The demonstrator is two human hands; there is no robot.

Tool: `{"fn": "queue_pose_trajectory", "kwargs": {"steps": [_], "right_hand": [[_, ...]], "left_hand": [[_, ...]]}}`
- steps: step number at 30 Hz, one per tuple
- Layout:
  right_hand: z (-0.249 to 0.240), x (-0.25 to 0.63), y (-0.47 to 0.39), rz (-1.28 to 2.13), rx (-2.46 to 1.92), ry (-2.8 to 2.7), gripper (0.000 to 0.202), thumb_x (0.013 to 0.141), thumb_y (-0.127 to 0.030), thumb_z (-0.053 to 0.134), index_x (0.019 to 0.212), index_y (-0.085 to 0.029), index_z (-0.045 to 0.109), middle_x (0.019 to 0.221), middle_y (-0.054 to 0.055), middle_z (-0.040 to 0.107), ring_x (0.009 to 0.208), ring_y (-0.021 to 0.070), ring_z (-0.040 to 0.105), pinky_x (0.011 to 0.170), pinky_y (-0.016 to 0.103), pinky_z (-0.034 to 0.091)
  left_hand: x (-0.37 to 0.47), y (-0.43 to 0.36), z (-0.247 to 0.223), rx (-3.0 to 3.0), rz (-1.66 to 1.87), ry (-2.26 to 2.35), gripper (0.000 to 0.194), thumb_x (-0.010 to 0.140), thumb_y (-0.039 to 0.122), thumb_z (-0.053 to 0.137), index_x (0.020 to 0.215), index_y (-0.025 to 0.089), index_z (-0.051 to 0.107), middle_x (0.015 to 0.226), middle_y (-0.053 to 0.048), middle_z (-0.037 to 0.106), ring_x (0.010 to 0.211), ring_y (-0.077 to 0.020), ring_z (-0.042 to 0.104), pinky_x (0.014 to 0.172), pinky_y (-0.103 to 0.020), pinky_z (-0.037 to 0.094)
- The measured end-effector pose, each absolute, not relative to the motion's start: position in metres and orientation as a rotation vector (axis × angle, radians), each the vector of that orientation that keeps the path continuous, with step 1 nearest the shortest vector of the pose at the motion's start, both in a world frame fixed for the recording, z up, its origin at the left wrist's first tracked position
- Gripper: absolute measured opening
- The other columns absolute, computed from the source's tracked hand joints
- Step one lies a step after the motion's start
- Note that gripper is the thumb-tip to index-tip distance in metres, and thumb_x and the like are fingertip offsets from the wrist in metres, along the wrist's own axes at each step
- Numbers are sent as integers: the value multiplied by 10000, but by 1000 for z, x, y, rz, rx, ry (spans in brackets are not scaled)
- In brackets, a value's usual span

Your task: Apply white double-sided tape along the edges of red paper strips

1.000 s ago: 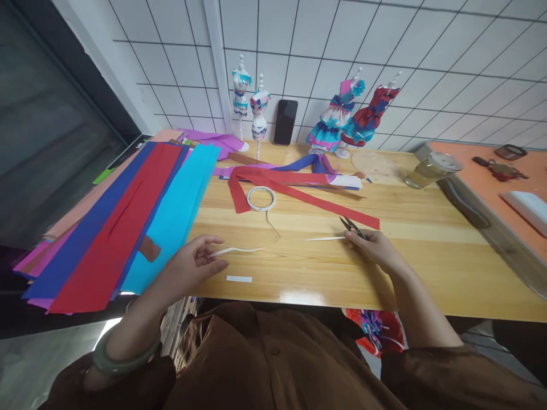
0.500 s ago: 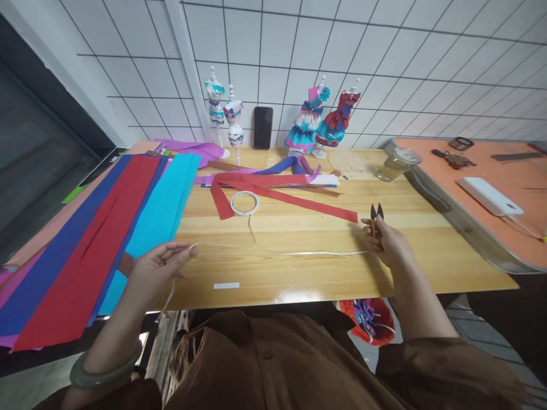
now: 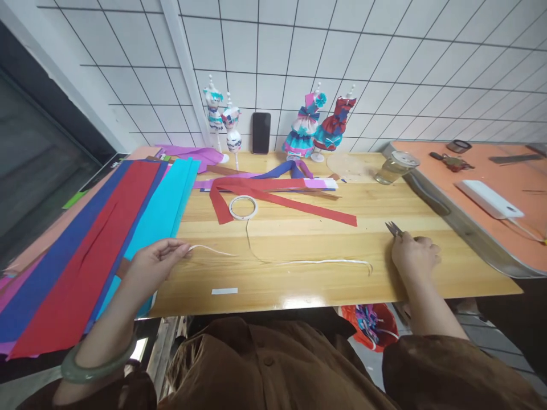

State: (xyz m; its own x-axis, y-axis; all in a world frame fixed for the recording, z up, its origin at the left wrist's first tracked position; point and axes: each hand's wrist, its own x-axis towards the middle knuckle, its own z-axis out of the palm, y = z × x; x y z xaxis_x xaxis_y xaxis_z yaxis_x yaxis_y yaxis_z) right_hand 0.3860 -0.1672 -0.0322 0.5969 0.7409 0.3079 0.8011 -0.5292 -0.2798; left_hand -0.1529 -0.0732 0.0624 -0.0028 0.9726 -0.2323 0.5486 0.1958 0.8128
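Observation:
My left hand pinches the end of a thin white strip above the left part of the table. Toward the right, my right hand is closed around small dark snips, low over the wood, blades pointing up and left. Between my hands a narrow white strip lies on the table, its curled right end short of my right hand. A tape roll lies behind it, with a thin tail running toward the strip. Near the front edge rests a short white piece.
Long coloured sheets cover the left side. A red strip crosses the table behind the roll. Dressed mannequins, a phone and a lidded cup stand farther back. An orange table adjoins at right.
My right hand has moved right and down with the snips, letting go of the white strip's right end, which now lies on the table. My left hand still pinches its strip.

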Motion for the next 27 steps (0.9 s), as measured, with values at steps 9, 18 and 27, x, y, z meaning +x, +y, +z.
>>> {"fn": "queue_pose_trajectory", "kwargs": {"steps": [9,18,27], "right_hand": [[-22,283,-86,-276,-1850,-1792,300,834,-293,437,995,-184,666,1052,153,580,958,275,529,788,421,422],[0,129,-16,-80,-1397,-2350,258,874,-200,441,1088,-218,583,1082,60,603,999,205,451,788,332,347],[-2,118,-20,-153,-1238,-2579,218,888,-175,421,995,-225,604,887,28,607,971,188,441,969,433,172]], "left_hand": [[-155,-74,56,1492,715,1527,419,756,552,457,842,160,578,859,-64,679,761,-192,643,731,-304,487],[-157,-73,65,1561,814,1595,446,782,560,405,842,171,616,893,-58,674,799,-193,631,758,-301,476],[-164,-76,66,1605,679,1623,389,760,535,451,832,188,609,882,-34,667,789,-184,615,713,-283,466]]}}
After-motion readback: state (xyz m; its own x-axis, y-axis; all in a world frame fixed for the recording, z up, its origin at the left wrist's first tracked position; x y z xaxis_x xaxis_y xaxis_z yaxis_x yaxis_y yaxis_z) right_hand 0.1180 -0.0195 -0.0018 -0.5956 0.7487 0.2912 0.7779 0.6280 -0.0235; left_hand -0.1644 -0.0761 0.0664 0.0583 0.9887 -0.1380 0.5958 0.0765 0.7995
